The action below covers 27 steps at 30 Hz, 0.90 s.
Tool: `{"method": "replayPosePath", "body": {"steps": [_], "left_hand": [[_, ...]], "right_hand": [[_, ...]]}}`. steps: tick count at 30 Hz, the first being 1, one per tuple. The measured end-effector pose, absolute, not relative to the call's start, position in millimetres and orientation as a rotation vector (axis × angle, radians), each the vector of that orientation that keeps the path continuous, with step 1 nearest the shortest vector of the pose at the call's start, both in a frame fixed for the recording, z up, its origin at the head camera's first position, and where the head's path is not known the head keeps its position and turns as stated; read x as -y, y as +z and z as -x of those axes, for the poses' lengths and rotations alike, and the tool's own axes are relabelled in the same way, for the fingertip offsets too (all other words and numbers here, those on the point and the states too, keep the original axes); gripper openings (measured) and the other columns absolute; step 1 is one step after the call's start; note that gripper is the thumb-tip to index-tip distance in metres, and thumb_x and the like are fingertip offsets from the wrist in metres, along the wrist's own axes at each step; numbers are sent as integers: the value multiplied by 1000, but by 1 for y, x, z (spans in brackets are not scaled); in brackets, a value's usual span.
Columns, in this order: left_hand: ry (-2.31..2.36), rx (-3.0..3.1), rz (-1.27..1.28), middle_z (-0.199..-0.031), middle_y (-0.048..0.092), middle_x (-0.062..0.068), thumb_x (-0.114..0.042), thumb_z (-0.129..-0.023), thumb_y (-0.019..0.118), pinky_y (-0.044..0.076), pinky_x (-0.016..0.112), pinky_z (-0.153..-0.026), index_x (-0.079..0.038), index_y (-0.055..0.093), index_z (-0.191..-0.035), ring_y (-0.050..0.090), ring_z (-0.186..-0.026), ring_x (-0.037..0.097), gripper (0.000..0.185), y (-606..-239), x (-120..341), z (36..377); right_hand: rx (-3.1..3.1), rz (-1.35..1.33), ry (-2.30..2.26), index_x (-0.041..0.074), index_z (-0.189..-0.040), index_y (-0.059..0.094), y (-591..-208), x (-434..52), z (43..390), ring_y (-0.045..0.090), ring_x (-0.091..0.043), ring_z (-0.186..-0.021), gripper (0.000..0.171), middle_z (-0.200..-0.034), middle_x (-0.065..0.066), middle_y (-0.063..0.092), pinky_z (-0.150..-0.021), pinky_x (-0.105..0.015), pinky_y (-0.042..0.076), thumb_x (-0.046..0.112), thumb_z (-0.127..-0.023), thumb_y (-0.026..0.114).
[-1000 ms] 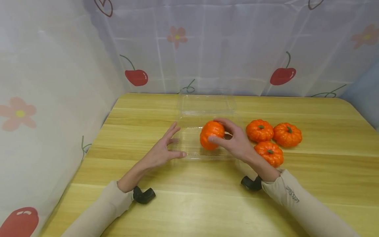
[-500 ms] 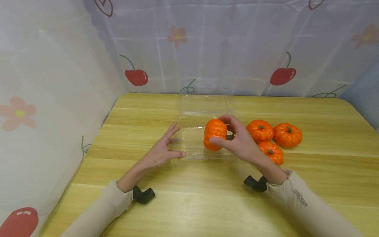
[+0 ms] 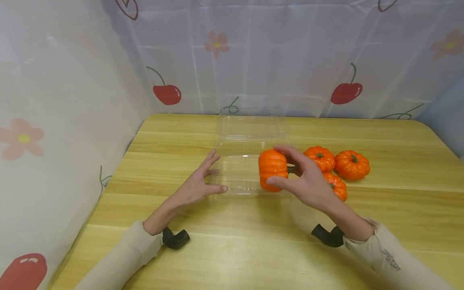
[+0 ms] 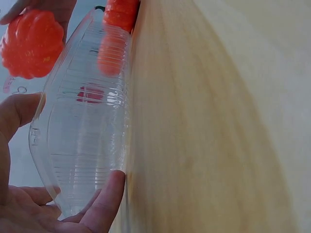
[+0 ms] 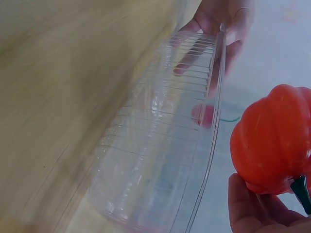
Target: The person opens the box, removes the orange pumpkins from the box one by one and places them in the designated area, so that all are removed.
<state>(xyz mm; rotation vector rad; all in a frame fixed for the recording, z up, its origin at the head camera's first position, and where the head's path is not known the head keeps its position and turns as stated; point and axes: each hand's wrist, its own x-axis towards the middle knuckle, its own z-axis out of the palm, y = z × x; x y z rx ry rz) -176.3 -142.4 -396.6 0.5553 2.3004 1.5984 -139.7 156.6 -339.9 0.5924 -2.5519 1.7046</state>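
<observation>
Four small orange ribbed toy pumpkins were in view: one held pumpkin [image 3: 273,175] in the right hand [image 3: 308,183], three loose pumpkins [image 3: 351,164] clustered toward the right edge of the light wooden table [image 3: 398,217]. The right hand pinched the held pumpkin between thumb below and fingers on top, tipped on its side with the green stem pointing right into the palm. It hung over the right front corner of the clear plastic clamshell container [image 3: 241,169], apparently not resting in it. The container sat near the table's middle with its lid open toward the back edge.

The left hand [image 3: 201,183] lay flat with fingers spread, thumb and fingertips touching the container's left front corner, probably to keep the light tray from sliding. It gripped nothing.

The head view gave the overall layout and the cherry-and-flower patterned curtain [image 3: 253,52] behind. The left wrist view showed what it couldn't: the left hand's fingers [image 4: 104,204] pressed right against the ribbed tray wall [image 4: 87,145], pumpkin [image 4: 31,43] beyond it. The right wrist view showed the stem [image 5: 302,191] tucked next to the right hand's fingers [image 5: 252,208], and the left hand [image 5: 218,29] seen through the tray.
</observation>
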Motion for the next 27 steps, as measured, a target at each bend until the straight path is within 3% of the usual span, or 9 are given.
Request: {"method": "replayPosePath", "body": {"steps": [4,11,18,27], "left_hand": [[1591,-2303,-552,-165,-1,-9,-18,-83,78,46,50,-98,-9,19,-158,35,-140,34,96,-397,142,177],[1594,-2296,-559,-165,-3,-7,-19,-84,78,50,47,-94,-9,19,-158,34,-140,34,96,-397,143,177],[1592,-2307,-561,-165,-2,-7,-20,-84,78,48,48,-96,-8,19,-158,36,-139,34,95,-397,144,178],[1579,-2308,-558,-165,-2,-8,-21,-85,77,50,47,-94,-10,19,-158,35,-140,34,94,-396,144,176]], "right_hand": [[2560,-534,1696,6,-144,42,-338,-160,133,57,-24,-106,72,-133,-11,56,-85,-25,49,15,-84,80],[2508,-539,1659,6,-129,52,-340,-171,127,60,-21,-98,58,-119,-6,60,-78,-28,53,9,-79,83],[2507,-528,1668,9,-129,56,-338,-178,121,59,-26,-87,55,-116,-6,58,-67,-30,54,7,-80,81],[2557,-446,1625,14,-133,58,-337,-192,112,60,-23,-88,56,-117,-7,58,-66,-30,56,9,-82,80]]}}
